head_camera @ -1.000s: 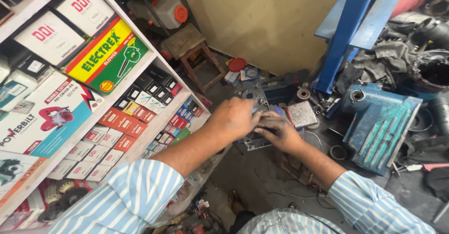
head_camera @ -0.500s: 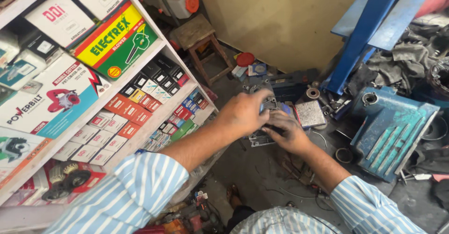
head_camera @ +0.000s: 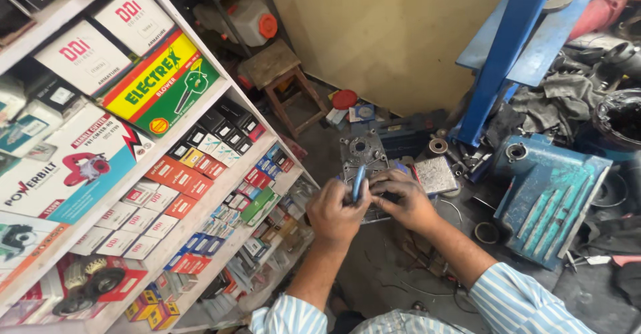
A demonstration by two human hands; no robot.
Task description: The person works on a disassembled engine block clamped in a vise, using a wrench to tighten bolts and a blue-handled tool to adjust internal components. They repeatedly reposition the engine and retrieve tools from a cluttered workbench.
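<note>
My left hand (head_camera: 338,212) is closed around the blue handle of a hand tool (head_camera: 358,182) that sticks up between my hands. My right hand (head_camera: 399,199) is curled beside it, fingers pressed on a small dark part that I cannot make out. Both hands work over a grey metal plate with round holes (head_camera: 362,154) lying on the dark workshop floor. Striped blue-and-white sleeves cover both forearms.
Shelves of boxed tool parts (head_camera: 127,167) fill the left. A small wooden stool (head_camera: 277,67) stands by the wall. A blue metal stand (head_camera: 507,47) rises at right, with a blue machine housing (head_camera: 551,190), a square metal block (head_camera: 435,174) and greasy parts around.
The view has shifted and my hands have dropped lower in it. My left hand now shows the blue tool handle upright, where before it covered the work.
</note>
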